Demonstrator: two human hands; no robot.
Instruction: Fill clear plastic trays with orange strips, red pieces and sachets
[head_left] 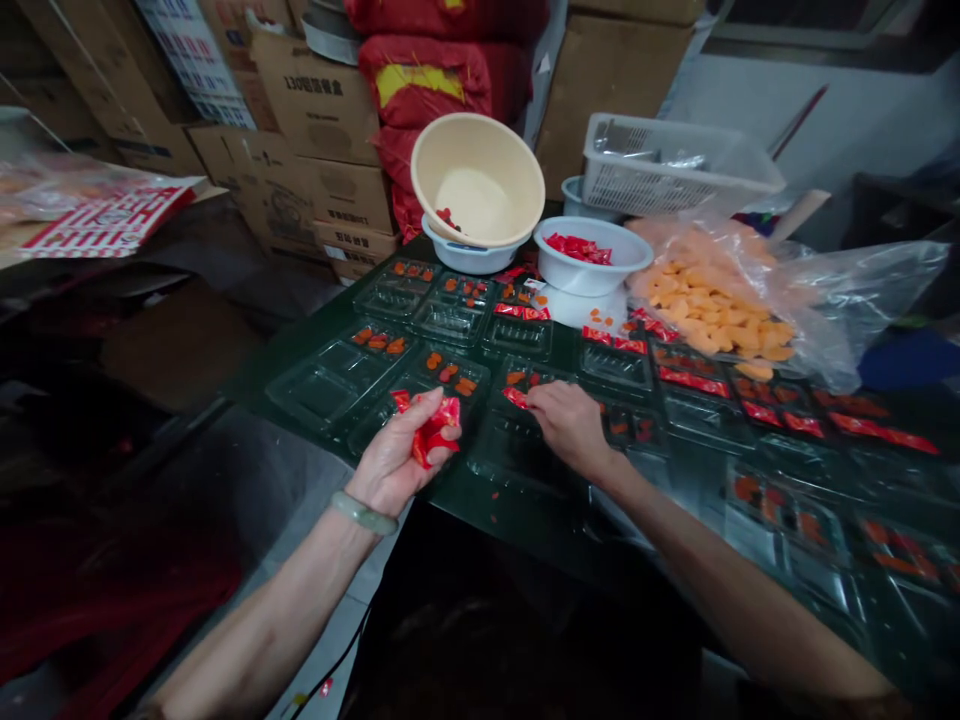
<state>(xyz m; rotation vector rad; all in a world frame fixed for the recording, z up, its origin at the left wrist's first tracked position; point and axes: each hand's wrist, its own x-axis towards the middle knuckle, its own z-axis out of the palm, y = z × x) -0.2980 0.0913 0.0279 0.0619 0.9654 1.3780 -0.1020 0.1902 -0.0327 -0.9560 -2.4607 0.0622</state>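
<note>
My left hand (397,455) is closed around a bunch of small red sachets (435,425), held just above the near edge of the dark table. My right hand (566,420) pinches one red sachet (516,397) and rests it on a clear plastic compartment tray (525,385). Several clear trays (450,320) cover the table; many hold small orange pieces, and some hold a red sachet as well. A white bowl (592,268) behind the trays holds more red sachets.
A cream basin (478,180) tilts inside a pale bowl at the back. A clear bag of orange snack pieces (712,300) lies at the right, with a white mesh basket (667,165) behind it. Cardboard boxes (315,100) and red sacks (435,70) stand behind the table.
</note>
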